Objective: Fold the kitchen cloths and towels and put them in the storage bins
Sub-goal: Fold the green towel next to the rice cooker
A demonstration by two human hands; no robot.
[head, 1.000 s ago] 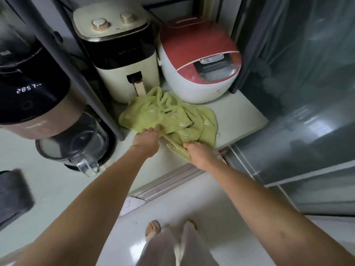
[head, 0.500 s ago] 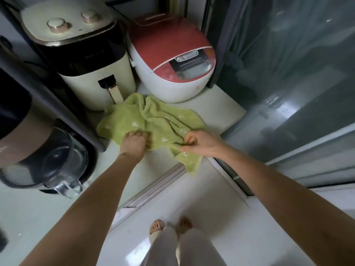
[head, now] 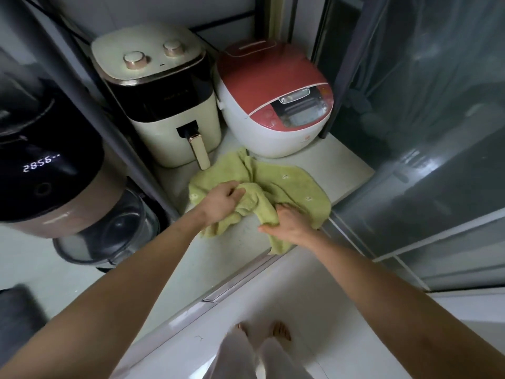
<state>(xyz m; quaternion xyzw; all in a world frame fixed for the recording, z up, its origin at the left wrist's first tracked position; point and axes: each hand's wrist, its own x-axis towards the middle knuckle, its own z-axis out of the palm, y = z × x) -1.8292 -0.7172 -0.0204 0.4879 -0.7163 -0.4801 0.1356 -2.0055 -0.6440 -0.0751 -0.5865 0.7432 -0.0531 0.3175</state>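
On the counter (head: 322, 170), green towel (head: 289, 184) bunched, gripped by left hand (head: 221, 202), right hand (head: 289, 227).

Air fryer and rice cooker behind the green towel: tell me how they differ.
The air fryer is a tall, boxy, cream body with a black band; the rice cooker is lower and rounded, white with a red lid. The air fryer has two knobs on top and a front handle; the rice cooker has a display panel. Both stand on the shelf, and the green towel lies in front of them.
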